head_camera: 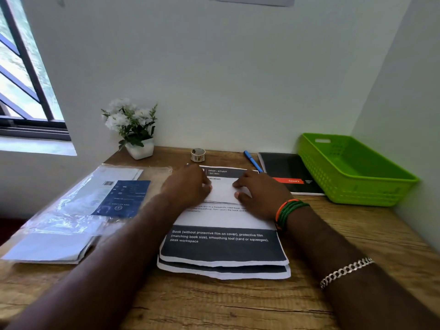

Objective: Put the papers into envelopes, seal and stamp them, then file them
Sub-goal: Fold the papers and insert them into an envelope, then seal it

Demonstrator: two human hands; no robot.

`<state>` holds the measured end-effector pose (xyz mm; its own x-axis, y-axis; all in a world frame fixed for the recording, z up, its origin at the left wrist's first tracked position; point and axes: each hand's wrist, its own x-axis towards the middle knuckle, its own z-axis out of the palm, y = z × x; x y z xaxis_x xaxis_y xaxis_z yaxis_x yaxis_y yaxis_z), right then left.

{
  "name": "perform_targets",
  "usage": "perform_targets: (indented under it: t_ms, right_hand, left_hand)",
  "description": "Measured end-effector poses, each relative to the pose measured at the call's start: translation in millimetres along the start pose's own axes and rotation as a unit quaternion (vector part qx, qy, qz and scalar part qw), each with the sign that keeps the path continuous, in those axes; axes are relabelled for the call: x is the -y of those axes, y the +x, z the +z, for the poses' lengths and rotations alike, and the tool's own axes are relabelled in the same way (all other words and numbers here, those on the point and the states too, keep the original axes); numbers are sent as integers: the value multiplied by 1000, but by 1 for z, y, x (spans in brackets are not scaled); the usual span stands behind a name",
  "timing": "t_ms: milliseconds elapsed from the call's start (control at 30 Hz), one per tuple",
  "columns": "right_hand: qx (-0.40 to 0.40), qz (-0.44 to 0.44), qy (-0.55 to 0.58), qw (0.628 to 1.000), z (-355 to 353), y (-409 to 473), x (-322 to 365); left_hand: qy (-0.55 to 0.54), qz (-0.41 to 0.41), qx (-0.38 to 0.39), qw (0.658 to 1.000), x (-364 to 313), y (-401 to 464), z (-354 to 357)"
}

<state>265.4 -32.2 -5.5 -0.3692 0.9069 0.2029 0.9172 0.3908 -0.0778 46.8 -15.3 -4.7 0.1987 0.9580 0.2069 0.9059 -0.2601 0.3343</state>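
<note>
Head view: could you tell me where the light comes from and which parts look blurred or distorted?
Head view: daylight enters from the window at left; glare washes over the plastic envelope pack; the wide lens bows the desk edges; the forearms near the frame bottom look soft; the printed papers stay legible.

Before you, a wooden desk (238, 306) sits in a white-walled corner. A white pot of white flowers (133, 129) stands at the back left, below a barred window (23, 79). A small roll of tape (197, 155) rests near the wall, with a blue pen (252, 160) to its right, beside a black notebook (289, 172) with a red band.
</note>
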Motion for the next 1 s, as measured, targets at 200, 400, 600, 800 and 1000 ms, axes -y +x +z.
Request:
perform_targets:
  t_ms: [200, 400, 600, 800, 1000]
  right_hand:
    - [7, 3, 6, 1000, 1, 1, 0]
    - [14, 28, -22, 999, 3, 0, 8]
    - [10, 75, -65, 995, -8, 0, 11]
    - [-10, 171, -70, 983, -19, -5, -12]
    - [-49, 132, -30, 990, -7, 0, -14]
  left_hand:
    - [9, -57, -59, 997, 13, -3, -7]
    - [3, 35, -38, 999, -5, -4, 8]
    - [-21, -3, -38, 999, 4, 0, 6]
    - [-34, 2, -27, 999, 6, -2, 4]
    - [-34, -3, -15, 999, 8, -1, 7]
